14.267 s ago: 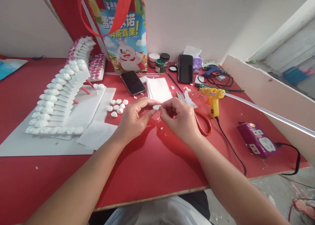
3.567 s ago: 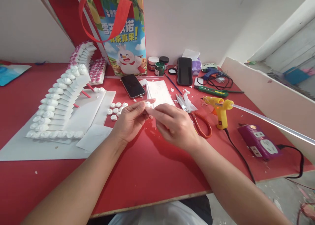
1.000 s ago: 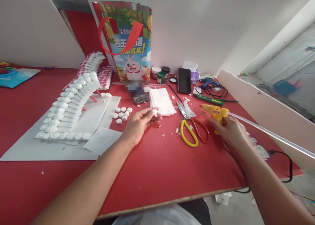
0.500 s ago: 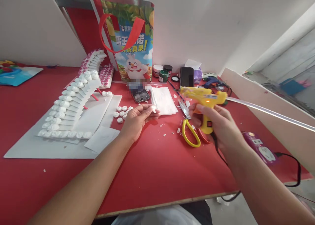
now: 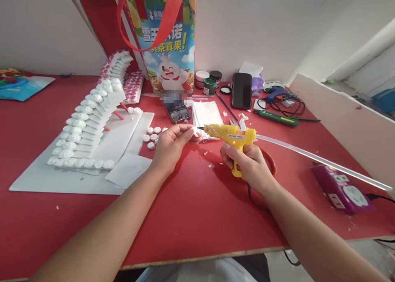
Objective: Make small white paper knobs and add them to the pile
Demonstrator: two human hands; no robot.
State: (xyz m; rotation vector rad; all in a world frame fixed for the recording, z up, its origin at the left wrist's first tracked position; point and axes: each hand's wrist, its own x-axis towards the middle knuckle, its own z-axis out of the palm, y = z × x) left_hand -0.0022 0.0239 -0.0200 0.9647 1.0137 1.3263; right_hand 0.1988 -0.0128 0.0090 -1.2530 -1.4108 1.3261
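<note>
My right hand (image 5: 247, 160) is wrapped round the handle of a yellow hot glue gun (image 5: 226, 133), its orange light lit. A long clear glue stick (image 5: 321, 160) runs out of its back end. Between the fingertips of my left hand (image 5: 173, 146) is a small white paper piece (image 5: 196, 131), partly covered by the fingers. The gun's dark nozzle points left at this piece, touching it or very near. Several small white rolled paper rosettes (image 5: 151, 138) lie beside my left hand. Left of them, a curved white stair model (image 5: 89, 129) is edged with similar rosettes.
Behind my hands are a stack of white paper (image 5: 207, 113), a black phone (image 5: 241, 90), paint jars (image 5: 210, 85) and a tall printed bag (image 5: 168, 47). A green-handled tool (image 5: 277, 118) lies right of these. A purple power strip (image 5: 341, 191) sits at the right.
My right hand has brought the glue gun left, its nozzle now at the white piece in my left hand. The view has shifted slightly; my left hand keeps its pinch.
</note>
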